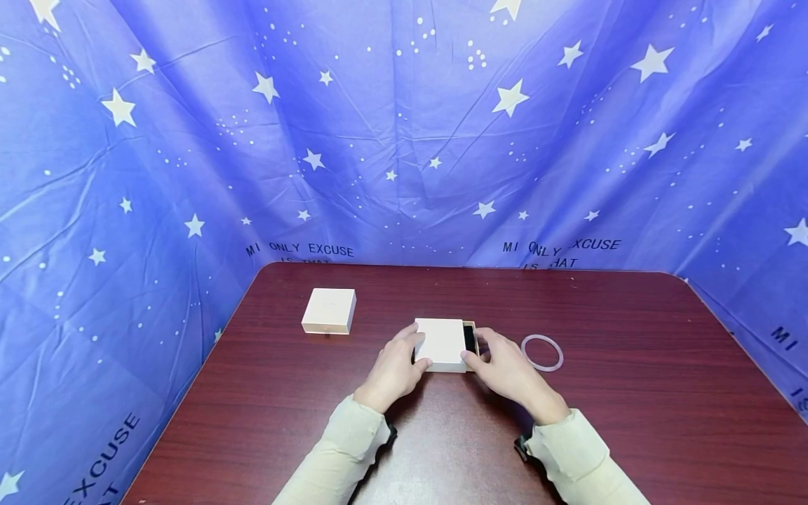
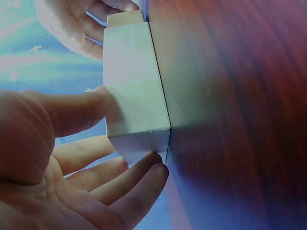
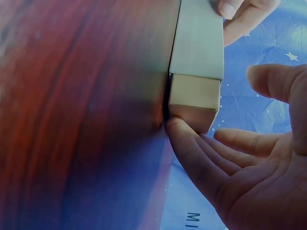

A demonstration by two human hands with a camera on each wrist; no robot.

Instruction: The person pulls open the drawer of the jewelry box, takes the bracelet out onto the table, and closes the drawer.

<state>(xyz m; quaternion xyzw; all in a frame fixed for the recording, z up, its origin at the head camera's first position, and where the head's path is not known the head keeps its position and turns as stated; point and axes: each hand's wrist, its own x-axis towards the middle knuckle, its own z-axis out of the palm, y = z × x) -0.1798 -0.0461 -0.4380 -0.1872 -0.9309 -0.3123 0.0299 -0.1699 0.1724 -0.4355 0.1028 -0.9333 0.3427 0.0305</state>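
A white drawer box (image 1: 440, 344) lies on the table in front of me, its tan inner drawer (image 3: 194, 91) sticking out a little at the right end. Black lining shows inside that drawer in the head view. My left hand (image 1: 395, 365) holds the box's left end, with the thumb on the near side and fingers against the end face (image 2: 139, 143). At the other end, fingertips of my right hand (image 1: 508, 368) touch the drawer's end; the right thumb stands apart from the box in the right wrist view.
A pale purple bangle (image 1: 559, 358) lies on the table just right of my right hand. Another white box (image 1: 330, 308), closed, sits at the back left. The dark red wooden table (image 1: 631, 337) ends at a blue star-patterned curtain (image 1: 404, 126).
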